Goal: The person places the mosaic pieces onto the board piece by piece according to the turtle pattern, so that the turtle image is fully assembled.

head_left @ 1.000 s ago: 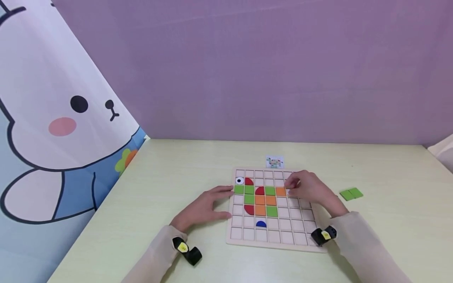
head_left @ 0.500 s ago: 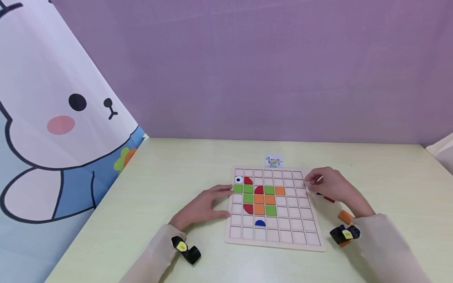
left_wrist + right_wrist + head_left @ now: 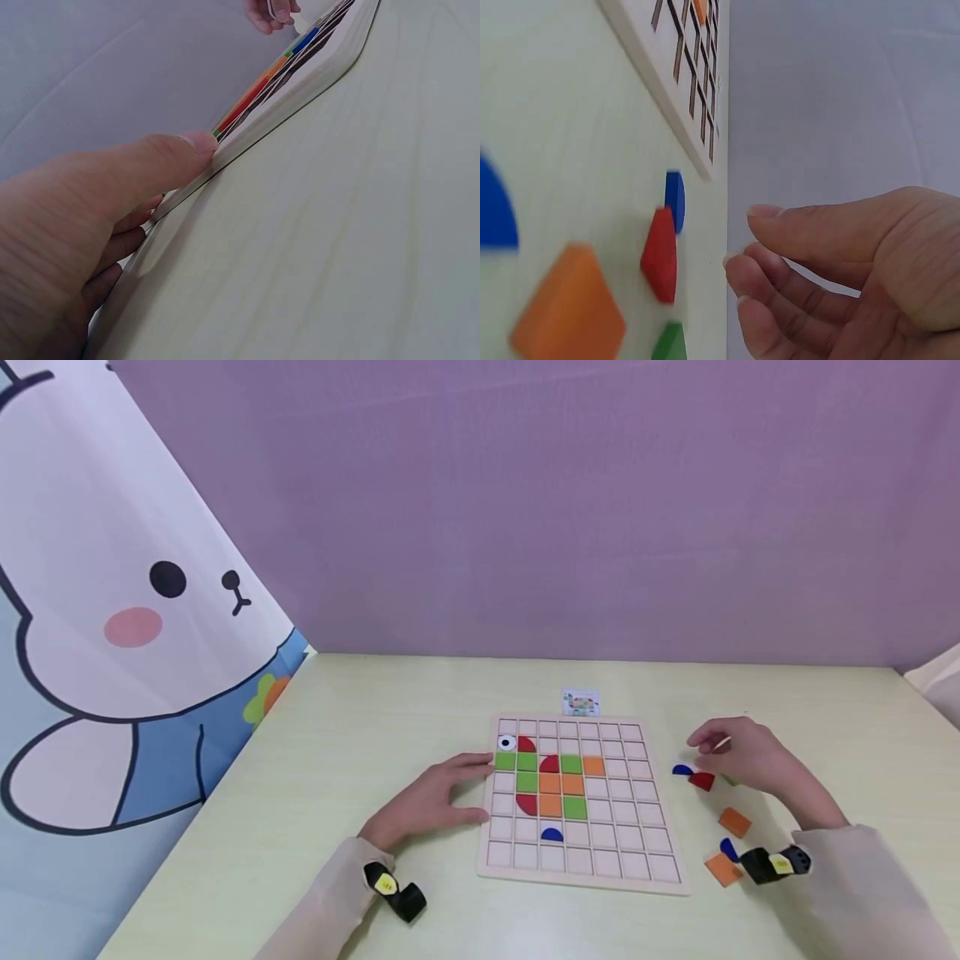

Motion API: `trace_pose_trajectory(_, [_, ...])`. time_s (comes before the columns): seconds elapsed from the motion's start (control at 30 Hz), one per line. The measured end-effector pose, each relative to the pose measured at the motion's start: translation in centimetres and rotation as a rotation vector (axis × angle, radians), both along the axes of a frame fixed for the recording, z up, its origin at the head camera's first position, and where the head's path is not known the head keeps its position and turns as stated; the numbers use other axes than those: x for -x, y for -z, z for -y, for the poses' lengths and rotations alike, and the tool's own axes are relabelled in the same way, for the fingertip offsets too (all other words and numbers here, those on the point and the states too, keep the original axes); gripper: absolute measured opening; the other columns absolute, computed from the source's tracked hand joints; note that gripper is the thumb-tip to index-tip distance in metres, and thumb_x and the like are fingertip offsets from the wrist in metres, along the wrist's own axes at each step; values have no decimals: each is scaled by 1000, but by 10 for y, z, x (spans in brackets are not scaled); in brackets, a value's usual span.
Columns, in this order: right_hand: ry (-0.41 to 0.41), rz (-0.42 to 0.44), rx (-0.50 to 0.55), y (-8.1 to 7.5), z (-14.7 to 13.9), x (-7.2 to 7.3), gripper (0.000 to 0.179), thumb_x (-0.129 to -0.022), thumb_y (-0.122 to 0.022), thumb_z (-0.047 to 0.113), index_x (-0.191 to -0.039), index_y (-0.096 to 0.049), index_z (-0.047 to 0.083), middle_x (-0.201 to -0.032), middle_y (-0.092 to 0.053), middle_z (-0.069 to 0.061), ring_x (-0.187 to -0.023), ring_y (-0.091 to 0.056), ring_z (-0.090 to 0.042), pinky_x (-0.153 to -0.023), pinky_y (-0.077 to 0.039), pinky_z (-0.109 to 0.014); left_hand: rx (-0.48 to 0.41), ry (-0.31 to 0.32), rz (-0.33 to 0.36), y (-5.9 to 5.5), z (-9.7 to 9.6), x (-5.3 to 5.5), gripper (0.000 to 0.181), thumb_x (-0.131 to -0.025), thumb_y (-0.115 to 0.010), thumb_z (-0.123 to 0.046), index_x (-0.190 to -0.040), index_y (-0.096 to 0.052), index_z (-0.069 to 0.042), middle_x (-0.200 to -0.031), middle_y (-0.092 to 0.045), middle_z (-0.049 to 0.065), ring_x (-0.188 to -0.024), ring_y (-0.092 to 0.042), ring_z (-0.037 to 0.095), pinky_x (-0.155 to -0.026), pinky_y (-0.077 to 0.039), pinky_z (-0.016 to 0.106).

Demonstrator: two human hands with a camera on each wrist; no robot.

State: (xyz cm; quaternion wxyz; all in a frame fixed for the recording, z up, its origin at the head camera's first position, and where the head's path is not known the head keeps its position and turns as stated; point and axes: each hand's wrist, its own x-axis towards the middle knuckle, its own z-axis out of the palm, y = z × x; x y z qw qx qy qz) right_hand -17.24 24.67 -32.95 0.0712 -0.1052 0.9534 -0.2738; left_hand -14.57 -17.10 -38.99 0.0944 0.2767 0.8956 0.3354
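Note:
My left hand (image 3: 426, 802) rests at the left edge of a pale wooden grid board (image 3: 637, 839), thumb and fingertips touching the rim with the fingers fairly straight. On the board lie green, orange and red tiles, a round eye tile (image 3: 506, 742) at upper left and a blue half-round tile (image 3: 552, 834) lower down. To the right of the board my right hand (image 3: 761, 764) hovers above loose pieces, its thumb apart from the loosely bent fingers and nothing between them. Close below it lie a blue half-round piece (image 3: 682, 769), a red piece (image 3: 702, 782) and a partly hidden green tile (image 3: 671, 343).
Nearer the front right are two orange squares, one orange tile (image 3: 735, 822) behind and another orange tile (image 3: 723, 870) in front, with a blue piece (image 3: 728, 849) between them. A small printed card (image 3: 581, 702) lies behind the board. A purple backdrop (image 3: 525, 527) closes off the table's far side.
My right hand has moved right, away from the orange tile in the board's third row, to above the loose pieces. The left hand stays at the board's edge.

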Motion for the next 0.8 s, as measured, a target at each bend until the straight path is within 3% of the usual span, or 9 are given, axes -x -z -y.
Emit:
trace_pose_trajectory(0.2, [11,-16,-30,0,-15,-2,25,-81,-70,5,-102,-64,-6,-89,-62,-11,-82,-58,-26,-61,-50,-29,-3,3,3,-1,0,0,66,-83,-72,-37,-140,-49,-12,-151,-40,3,-140,-34,26,-112,-34,46])
trace_pose_trajectory(0.5, [23,-15,-55,-1,-35,-5,36,-75,-76,8,-105,-63,-7,-100,-62,-25,-89,-60,-37,-67,-55,-41,-7,4,3,0,0,1,66,-83,-72,-36,-140,-49,-12,-150,-40,3,-140,-34,26,-113,-33,47])
trace_pose_trajectory(0.8, [22,16,-94,5,-55,-5,57,-71,-79,9,-119,-56,-11,-122,-48,-38,-101,-52,-52,-71,-54,-49,-6,13,-7,-1,0,1,65,-83,-72,-36,-140,-49,-12,-151,-40,4,-140,-34,27,-112,-33,47])
